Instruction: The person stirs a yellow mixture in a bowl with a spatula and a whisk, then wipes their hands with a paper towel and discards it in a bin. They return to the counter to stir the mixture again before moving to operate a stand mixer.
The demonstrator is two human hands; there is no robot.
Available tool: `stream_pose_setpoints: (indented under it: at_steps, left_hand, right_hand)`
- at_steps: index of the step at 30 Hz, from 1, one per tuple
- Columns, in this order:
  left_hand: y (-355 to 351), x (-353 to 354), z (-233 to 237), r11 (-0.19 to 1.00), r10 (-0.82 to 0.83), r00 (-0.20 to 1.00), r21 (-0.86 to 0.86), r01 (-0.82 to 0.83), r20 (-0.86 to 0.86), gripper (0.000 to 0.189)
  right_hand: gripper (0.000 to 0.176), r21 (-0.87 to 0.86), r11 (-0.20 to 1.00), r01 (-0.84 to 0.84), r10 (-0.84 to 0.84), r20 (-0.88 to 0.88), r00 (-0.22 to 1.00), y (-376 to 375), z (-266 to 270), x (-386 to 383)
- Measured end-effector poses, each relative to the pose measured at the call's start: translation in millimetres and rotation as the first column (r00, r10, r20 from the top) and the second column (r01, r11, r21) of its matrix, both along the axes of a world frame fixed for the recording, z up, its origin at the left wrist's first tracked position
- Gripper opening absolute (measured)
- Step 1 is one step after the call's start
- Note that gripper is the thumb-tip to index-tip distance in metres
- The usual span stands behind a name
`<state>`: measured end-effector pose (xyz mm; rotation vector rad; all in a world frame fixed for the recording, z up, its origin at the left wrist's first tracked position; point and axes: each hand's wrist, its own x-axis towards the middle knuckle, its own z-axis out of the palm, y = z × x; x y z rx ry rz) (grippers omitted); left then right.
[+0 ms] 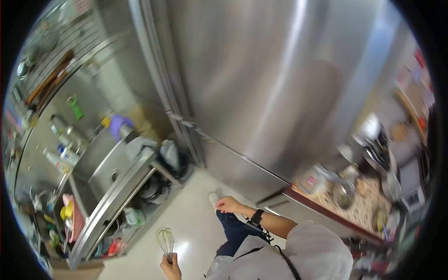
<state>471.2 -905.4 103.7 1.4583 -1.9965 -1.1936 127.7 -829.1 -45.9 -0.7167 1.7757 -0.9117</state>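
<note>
My left hand point(171, 268) is at the bottom of the head view, closed around the handle of a wire balloon whisk point(167, 246). The whisk points up and away, its wire loops above the pale floor. In front of my body, over my dark trousers and near one light shoe, is my right hand point(227, 204). Its fingers are loosely curled together, and no object shows in them. A black watch point(257, 216) is on that wrist.
A steel sink point(112, 163) with bottles and a pink container point(78, 217) stands at left. Ahead rises a large steel door point(261, 84). On the right, a counter point(322, 211) holds a metal bowl point(344, 195), several other bowls and a scale-like device point(413, 199).
</note>
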Motion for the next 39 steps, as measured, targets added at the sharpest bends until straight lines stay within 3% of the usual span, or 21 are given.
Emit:
stream_pose_setpoints:
  at_steps: [3,4,5,6,7,9,10,13,15,20,22,26,29,33,35,39]
  left_hand:
    - [38.7,-20.3,8.3,0.972,-0.222,0.975,-0.086,0.220,-0.022,0.018]
    - [50.0,-30.8,20.9,0.950,-0.306,0.952,-0.070,0.305,0.001,0.019]
    - [61.3,-42.5,30.1,0.920,-0.386,0.922,-0.061,0.387,0.024,0.020]
    - [76.0,-55.2,30.0,0.877,-0.468,0.882,-0.156,0.454,-0.063,0.028]
    - [85.9,-68.8,33.1,0.819,-0.557,0.831,-0.180,0.545,-0.014,0.029]
    - [112.5,-91.7,39.5,0.698,-0.687,0.721,-0.198,0.688,0.086,0.032]
    - [124.2,-102.1,39.3,0.633,-0.731,0.665,-0.210,0.745,0.154,0.034]
    - [174.3,-133.2,51.8,0.569,-0.790,0.599,-0.206,0.796,0.133,0.033]
    - [209.9,-151.2,48.1,0.517,-0.823,0.557,-0.258,0.816,0.112,0.032]
    - [316.9,-206.5,24.0,0.423,-0.882,0.467,-0.330,0.844,0.065,0.031]
    - [357.9,-219.4,19.7,0.376,-0.898,0.431,-0.351,0.858,0.089,0.030]
    - [433.5,-257.5,28.0,0.473,-0.871,0.492,-0.276,0.837,-0.003,0.029]
    - [468.7,-266.0,18.4,0.483,-0.865,0.502,-0.284,0.828,-0.004,0.029]
    - [475.0,-281.5,17.4,0.480,-0.834,0.541,-0.342,0.808,0.106,0.030]
    - [471.9,-293.1,6.9,0.494,-0.823,0.556,-0.333,0.803,0.118,0.031]
    - [473.8,-308.3,6.8,0.488,-0.852,0.523,-0.324,0.811,0.027,0.030]
  right_hand:
    - [0.019,-0.050,0.999,-0.021,0.011,-0.179,0.984,110.6,71.8,15.3]
    - [0.022,-0.149,0.989,-0.025,-0.025,-0.331,0.943,146.8,60.2,14.6]
    - [0.023,-0.146,0.984,0.103,-0.146,-0.328,0.933,184.1,67.4,18.5]
    - [0.025,-0.147,0.963,0.226,-0.263,-0.328,0.907,221.6,78.6,20.5]
    - [0.026,-0.145,0.929,0.340,-0.369,-0.326,0.870,257.8,92.0,22.1]
    - [0.030,-0.068,0.881,0.467,-0.431,-0.521,0.737,326.3,132.2,33.0]
    - [0.033,-0.118,0.828,0.547,-0.520,-0.525,0.674,360.7,131.1,37.7]
    - [0.037,-0.192,0.653,0.732,-0.717,-0.467,0.517,456.2,131.5,53.3]
    - [0.036,-0.207,0.609,0.765,-0.734,-0.514,0.445,517.1,135.4,62.3]
    - [0.023,-0.204,0.503,0.840,-0.810,-0.449,0.376,671.6,177.4,76.9]
    - [0.022,-0.169,0.485,0.858,-0.763,-0.560,0.322,736.4,194.9,77.1]
    - [0.017,-0.182,0.420,0.889,-0.655,-0.739,0.158,857.2,184.4,65.4]
    - [0.015,-0.244,0.396,0.885,-0.648,-0.758,0.081,880.1,185.4,59.3]
    - [0.015,-0.255,0.303,0.918,-0.859,-0.490,0.147,872.3,176.5,64.8]
    - [0.015,-0.228,0.268,0.936,-0.866,-0.483,0.130,874.9,159.8,78.9]
    - [0.013,-0.154,0.179,0.972,-0.900,-0.425,0.098,896.0,137.3,115.4]
